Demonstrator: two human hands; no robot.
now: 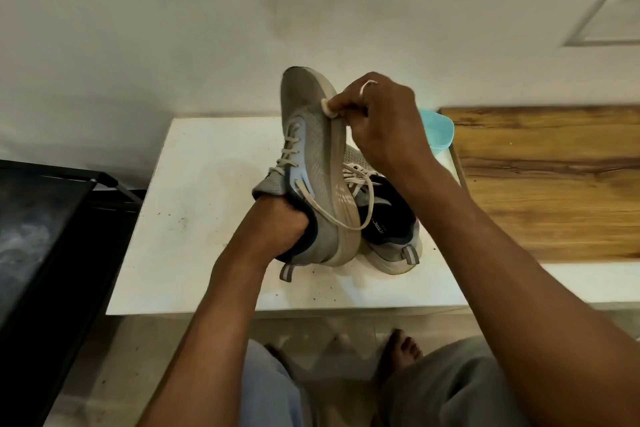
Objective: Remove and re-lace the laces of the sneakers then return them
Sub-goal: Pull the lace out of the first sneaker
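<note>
One sneaker (311, 135) raised over white table (194, 184), white wall (173, 28) far; left hand (280, 225) gripping collar (313, 230), right hand (388, 121) pinching pad (327, 107) against sole (337, 156).

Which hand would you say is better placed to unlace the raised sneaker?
Right. The left hand grips the sneaker at its collar, holding it up; the right hand is beside it, though pinching a small white object.

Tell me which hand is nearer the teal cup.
Right. The right hand, pinching a white pad, is just beside the cup, partly covering it; the left hand grips the raised sneaker at its collar, much farther off.
</note>
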